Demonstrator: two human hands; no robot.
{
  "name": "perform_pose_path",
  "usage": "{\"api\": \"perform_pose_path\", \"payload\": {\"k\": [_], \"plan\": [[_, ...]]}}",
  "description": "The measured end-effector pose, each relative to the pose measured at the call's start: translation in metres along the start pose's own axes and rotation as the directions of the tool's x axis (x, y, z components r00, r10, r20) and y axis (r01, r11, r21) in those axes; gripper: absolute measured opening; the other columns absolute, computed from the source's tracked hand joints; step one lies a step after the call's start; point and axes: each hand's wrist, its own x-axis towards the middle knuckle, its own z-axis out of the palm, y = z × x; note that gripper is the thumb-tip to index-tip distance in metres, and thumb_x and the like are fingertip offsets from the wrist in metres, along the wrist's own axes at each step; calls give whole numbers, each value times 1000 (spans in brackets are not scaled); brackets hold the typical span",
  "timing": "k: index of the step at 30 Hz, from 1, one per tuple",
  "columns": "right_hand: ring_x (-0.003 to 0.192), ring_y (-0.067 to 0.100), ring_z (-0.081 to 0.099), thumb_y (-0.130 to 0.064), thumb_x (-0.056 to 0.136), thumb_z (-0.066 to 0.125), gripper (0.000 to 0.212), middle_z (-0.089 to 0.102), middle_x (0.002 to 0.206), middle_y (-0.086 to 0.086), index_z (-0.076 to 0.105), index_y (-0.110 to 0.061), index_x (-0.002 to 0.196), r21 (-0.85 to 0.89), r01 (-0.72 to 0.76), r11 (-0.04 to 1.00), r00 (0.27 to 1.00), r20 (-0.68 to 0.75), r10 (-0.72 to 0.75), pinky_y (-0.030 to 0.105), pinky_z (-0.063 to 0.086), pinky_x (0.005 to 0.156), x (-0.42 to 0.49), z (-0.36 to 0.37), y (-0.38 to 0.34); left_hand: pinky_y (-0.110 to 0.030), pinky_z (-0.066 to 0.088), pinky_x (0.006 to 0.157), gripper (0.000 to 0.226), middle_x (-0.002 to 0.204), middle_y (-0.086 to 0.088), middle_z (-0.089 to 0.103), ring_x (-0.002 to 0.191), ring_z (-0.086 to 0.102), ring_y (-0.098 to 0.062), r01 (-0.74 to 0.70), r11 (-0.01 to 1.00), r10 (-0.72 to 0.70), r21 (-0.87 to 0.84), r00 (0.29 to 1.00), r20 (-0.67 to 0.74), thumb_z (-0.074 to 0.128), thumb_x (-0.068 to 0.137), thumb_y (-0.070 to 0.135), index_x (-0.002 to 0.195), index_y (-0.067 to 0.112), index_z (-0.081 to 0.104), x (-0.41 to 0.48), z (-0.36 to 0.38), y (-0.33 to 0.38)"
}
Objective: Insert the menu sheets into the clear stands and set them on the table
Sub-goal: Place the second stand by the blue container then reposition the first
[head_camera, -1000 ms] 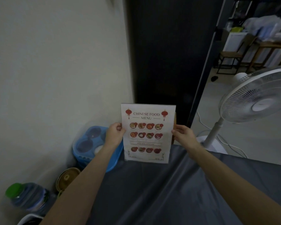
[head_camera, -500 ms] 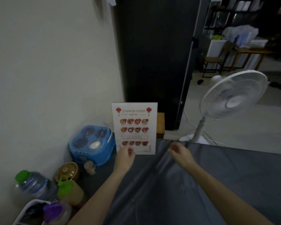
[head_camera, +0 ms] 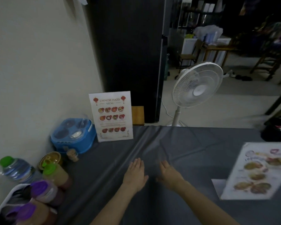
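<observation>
Chinese menu stand (head_camera: 111, 116) stands upright at far left of desk (head_camera: 193, 143), beside blue container (head_camera: 73, 135). Second menu (head_camera: 256, 171) near right. Left hand (head_camera: 134, 174) & right hand (head_camera: 169, 173): grip wide, empty, apart from both. Next: check stand sits flat, facing front; don't snag the cloth.

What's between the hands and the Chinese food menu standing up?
Only bare grey tablecloth, with folds in it. The head view shows nothing lying between the left hand, the right hand and the Chinese food menu.
</observation>
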Motion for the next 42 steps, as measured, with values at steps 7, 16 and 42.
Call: {"api": "perform_pose_path", "payload": {"k": [7,16,42], "plan": [[149,27,0,-40,93,47,83,0,160,17,0,1,149,37,-79,996,995,61,77,37,3,121,-50,26,22,-35,1,124,68,164,-15,2,153,2,-24,-44,998,42,53,998,44,33,102,36,154,1,6,-13,28,40],[149,28,5,-40,90,53,86,6,160,17,5,0,149,162,-127,979,992,25,124,34,9,120,-111,24,94,-35,1,125,64,165,-14,3,153,2,-24,-97,993,94,64,995,44,31,103,32,154,2,6,-27,48,127],[136,18,37,-33,88,61,61,43,135,-6,34,-17,140,633,-136,762,971,-69,230,23,32,106,-261,-13,326,-37,7,125,70,163,-16,11,152,10,-27,63,993,-64,-102,998,-4,39,100,38,154,3,13,-13,42,321]]}}
